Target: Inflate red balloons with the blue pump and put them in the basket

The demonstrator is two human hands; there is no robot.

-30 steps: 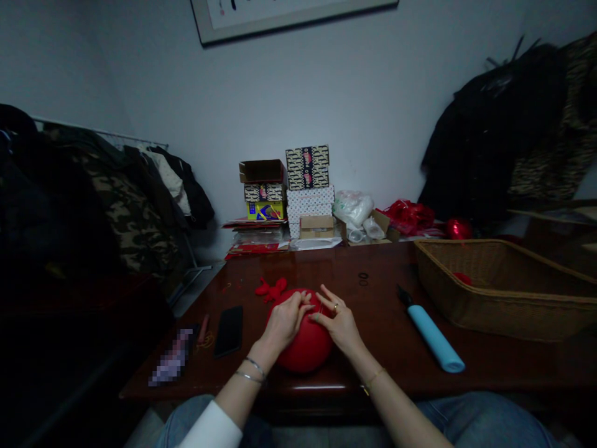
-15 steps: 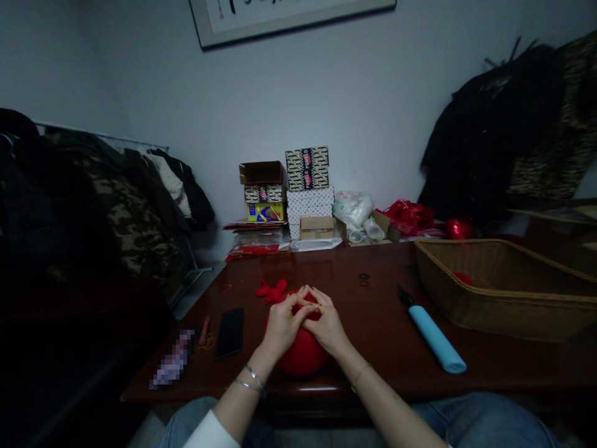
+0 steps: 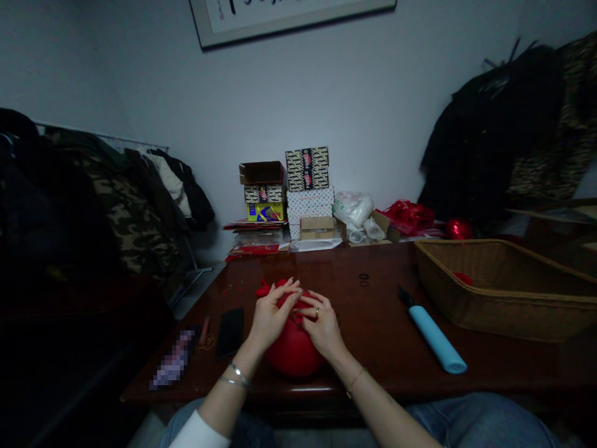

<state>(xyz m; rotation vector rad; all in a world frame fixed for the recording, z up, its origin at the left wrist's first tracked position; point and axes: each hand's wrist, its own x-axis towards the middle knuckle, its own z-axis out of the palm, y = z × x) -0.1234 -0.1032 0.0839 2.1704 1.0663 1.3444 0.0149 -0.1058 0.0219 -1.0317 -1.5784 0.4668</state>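
A round, inflated red balloon (image 3: pixel 295 354) sits at the near edge of the table, between my two hands. Its small gathered neck points up and lies by the thumb of my right hand (image 3: pixel 323 325). The fingers of that hand, one with a ring, are bent in on the neck. My left hand (image 3: pixel 272 318) is over the balloon's left upper side, with its fingers stretched out and their tips close to my right fingertips. Limp red balloons (image 3: pixel 263 289) lie just beyond my left hand, partly hidden by it.
To the right lie a light blue hand pump (image 3: pixel 437 339) with a black nozzle and a wicker basket (image 3: pixel 513 314) with something red inside. A black phone (image 3: pixel 230 333) is on the left. Dark rings (image 3: pixel 364 280) lie farther back; stacked boxes (image 3: pixel 310 211) stand against the wall.
My hands have moved apart a little: the left went left and its fingers straightened. The balloon shifted slightly left, and its neck now shows beside my right thumb.
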